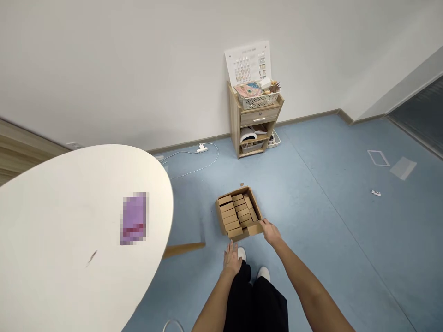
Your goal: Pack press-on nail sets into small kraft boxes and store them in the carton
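Observation:
An open cardboard box (220,216) lies on the blue floor in front of my feet, packed with several small brown cartons (237,212). My right hand (271,232) reaches down and grips the box's near right corner, fingers curled over the flap. My left hand (231,258) hovers just short of the box's near edge with its fingers stretched out, holding nothing.
A round white table (69,230) fills the left, with a blurred purple item (134,219) on it. A small wooden cabinet (254,117) with a white basket stands at the far wall. A white cable and power strip (201,149) lie on the floor.

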`<state>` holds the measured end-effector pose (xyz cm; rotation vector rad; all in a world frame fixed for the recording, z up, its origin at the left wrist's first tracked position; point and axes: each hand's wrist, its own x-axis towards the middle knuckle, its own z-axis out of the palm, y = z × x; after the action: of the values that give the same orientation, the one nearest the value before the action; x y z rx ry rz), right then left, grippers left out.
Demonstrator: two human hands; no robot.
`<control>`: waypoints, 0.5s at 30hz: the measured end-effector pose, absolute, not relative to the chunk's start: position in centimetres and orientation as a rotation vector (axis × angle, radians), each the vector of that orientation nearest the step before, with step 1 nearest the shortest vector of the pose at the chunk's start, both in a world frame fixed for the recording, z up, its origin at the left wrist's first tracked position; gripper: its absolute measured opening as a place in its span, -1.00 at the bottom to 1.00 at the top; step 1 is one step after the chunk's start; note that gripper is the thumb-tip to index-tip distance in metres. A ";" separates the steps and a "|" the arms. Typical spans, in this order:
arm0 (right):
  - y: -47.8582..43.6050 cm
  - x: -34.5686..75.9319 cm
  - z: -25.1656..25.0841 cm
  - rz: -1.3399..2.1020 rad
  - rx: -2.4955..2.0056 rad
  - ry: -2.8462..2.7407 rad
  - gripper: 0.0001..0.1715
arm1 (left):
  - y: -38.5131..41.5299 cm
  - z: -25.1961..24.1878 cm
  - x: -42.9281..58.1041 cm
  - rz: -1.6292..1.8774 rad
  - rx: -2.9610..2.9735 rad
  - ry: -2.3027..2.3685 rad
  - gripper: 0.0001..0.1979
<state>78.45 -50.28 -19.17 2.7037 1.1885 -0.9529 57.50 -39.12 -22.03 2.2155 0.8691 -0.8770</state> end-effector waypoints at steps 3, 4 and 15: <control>-49.5 79.9 -25.7 -0.946 2.652 1.235 -0.41 | -39.8 -27.3 60.1 -0.896 2.269 0.848 -0.28; -49.3 80.2 -27.8 -0.948 2.635 1.248 -0.41 | -40.0 -29.0 60.8 -0.901 2.279 0.852 -0.28; -47.6 79.9 -40.0 -1.014 2.530 1.414 -0.45 | -41.8 -40.5 61.7 -0.591 2.519 1.035 -0.06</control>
<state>79.94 -47.58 -39.96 2.5295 1.4140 -1.0140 61.73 -41.78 -40.52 2.5185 1.0349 -0.5910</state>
